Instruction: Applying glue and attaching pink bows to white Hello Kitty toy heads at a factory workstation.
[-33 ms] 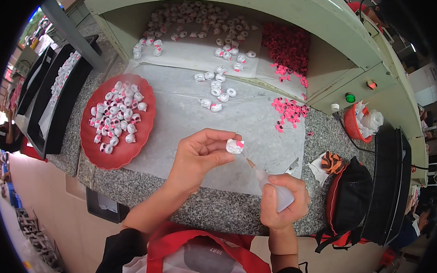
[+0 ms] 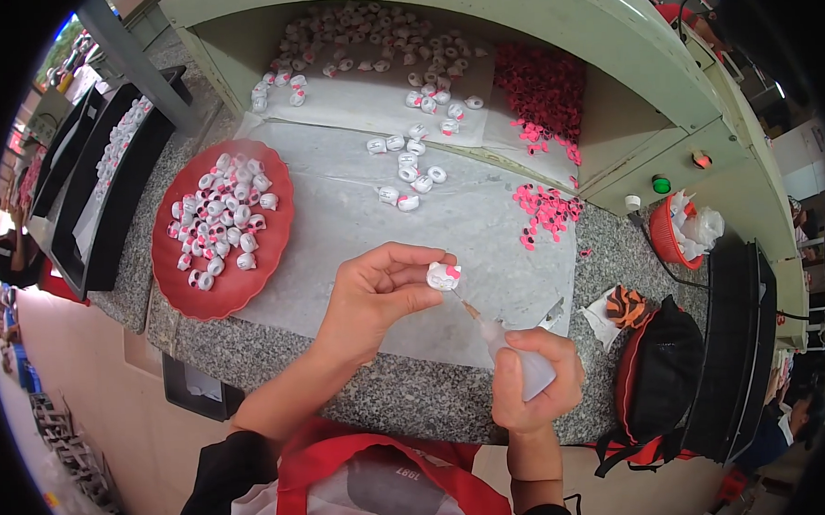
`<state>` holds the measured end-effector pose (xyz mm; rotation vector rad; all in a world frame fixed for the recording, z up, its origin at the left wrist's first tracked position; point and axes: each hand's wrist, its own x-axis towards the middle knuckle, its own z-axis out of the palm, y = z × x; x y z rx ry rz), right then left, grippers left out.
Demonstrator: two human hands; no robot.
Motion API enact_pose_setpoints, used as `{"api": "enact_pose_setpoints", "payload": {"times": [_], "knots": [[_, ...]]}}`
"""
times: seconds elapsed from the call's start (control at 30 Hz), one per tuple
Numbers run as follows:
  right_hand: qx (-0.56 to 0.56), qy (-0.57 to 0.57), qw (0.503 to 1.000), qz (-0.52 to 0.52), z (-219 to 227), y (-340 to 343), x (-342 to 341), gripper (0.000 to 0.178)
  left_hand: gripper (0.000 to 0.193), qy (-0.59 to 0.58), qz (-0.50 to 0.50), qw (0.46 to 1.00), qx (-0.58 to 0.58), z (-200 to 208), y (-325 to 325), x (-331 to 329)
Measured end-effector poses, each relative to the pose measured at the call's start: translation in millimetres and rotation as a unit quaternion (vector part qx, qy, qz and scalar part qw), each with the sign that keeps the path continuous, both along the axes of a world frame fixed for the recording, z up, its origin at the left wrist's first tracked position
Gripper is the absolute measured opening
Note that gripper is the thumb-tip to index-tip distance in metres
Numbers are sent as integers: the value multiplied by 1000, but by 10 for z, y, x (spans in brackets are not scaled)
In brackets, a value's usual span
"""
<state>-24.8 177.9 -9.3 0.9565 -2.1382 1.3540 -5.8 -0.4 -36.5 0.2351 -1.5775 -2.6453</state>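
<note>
Between the thumb and fingers of my left hand (image 2: 370,292) is a small white figurine head (image 2: 443,275) with pointed ears and a pink patch on one side. My right hand (image 2: 539,381) is wrapped round a translucent squeeze bottle (image 2: 533,370). The bottle's thin needle nozzle (image 2: 471,308) points up and left, its tip close to the underside of the head; whether they touch I cannot tell. Beyond my hands, several more white heads (image 2: 409,173) lie on the white paper sheet (image 2: 327,206). Small pink pieces (image 2: 547,211) are heaped at the sheet's right side.
On the left stands a red scalloped plate (image 2: 170,286) of white heads, with black trays (image 2: 107,229) beyond. A pale green cabinet (image 2: 673,108) arches over more heads and pink pieces. To the right are a red basket (image 2: 665,233), a patterned cloth (image 2: 625,307) and a black bag (image 2: 664,366).
</note>
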Motion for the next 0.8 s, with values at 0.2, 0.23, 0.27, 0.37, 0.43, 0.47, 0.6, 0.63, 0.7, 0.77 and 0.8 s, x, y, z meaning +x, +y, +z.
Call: {"api": "enact_pose_setpoints", "payload": {"times": [0.2,0.23,0.27,0.37,0.43,0.47,0.6,0.63,0.7,0.77,0.8], "knots": [[-45,-76,994,-69,-31,-85,26,14,34,-7,-12,1000,12,25,9,-18],[-42,-72,994,-72,-42,-65,-26,14,34,-13,5,1000,-5,7,-11,-9],[-112,-271,951,-95,-46,-1,-105,14,34,-19,23,999,-22,-14,-34,-6],[-189,-439,872,-107,-516,350,-548,16,34,-19,19,999,-23,-51,16,-30],[-206,-420,878,-100,-777,463,-852,19,34,-13,-5,1000,-9,-18,92,-18],[-54,-361,917,-160,-830,449,-1018,22,34,-11,-18,1000,-2,-14,108,-22],[311,-218,888,-257,-746,211,-1173,20,34,-21,-11,1000,-13,-67,64,-20],[312,-216,889,-255,-735,184,-1170,20,34,-25,-10,1000,-17,-69,61,-24],[336,-245,863,-288,-743,159,-1129,18,34,-29,-6,999,-22,-78,63,-32],[321,-222,880,-270,-770,222,-1082,18,33,-26,-6,999,-20,-95,63,-45],[306,-200,895,-258,-768,249,-1044,19,33,-29,-8,999,-20,-106,66,-48]]}}
